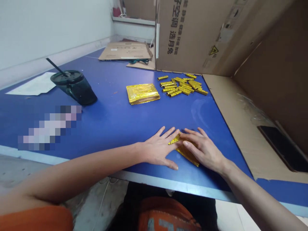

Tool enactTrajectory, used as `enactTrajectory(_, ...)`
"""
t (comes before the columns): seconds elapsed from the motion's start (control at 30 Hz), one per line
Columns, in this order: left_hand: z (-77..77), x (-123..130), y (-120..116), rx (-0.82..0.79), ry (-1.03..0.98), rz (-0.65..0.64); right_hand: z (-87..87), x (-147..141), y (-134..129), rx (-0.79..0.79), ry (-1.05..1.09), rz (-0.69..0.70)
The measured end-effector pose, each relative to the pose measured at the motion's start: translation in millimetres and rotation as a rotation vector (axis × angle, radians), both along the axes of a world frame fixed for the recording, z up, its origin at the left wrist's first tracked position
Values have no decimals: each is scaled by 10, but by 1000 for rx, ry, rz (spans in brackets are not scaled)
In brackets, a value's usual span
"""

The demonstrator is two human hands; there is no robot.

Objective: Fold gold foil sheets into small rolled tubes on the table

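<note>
A sheet of gold foil paper (190, 155) lies on the blue table near its front edge, partly covered by both hands. My left hand (160, 149) is open, palm down with fingers spread, and one fingertip reaches over the sheet's left side. From the right, my right hand (203, 149) rests over the same sheet. Its fingers are extended and slightly bent, the thumb apart. Farther back is a stack of flat gold foil sheets (143, 93). To its right several small rolled gold foil pieces (184, 86) lie in a loose heap.
A dark lidded cup with a straw (74, 86) stands at the left beside a white paper (33, 84). Large cardboard panels (192, 38) wall the back and right. A dark phone-like slab (284, 147) lies on cardboard at right; flat cardboard (125, 51) lies behind.
</note>
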State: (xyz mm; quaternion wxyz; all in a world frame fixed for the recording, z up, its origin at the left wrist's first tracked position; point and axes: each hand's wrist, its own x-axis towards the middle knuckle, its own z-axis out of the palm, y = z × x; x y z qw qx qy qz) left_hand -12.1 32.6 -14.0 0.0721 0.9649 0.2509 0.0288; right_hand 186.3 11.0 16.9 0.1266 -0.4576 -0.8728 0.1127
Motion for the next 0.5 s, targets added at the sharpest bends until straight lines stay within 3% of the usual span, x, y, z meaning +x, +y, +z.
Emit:
enactTrajectory(0.17,-12,7,-6,1,-11,6,-120,6,-2,60,-76,9)
enactTrajectory(0.5,-3,-216,-246,3,-26,33,-101,-28,-14,96,-114,-39)
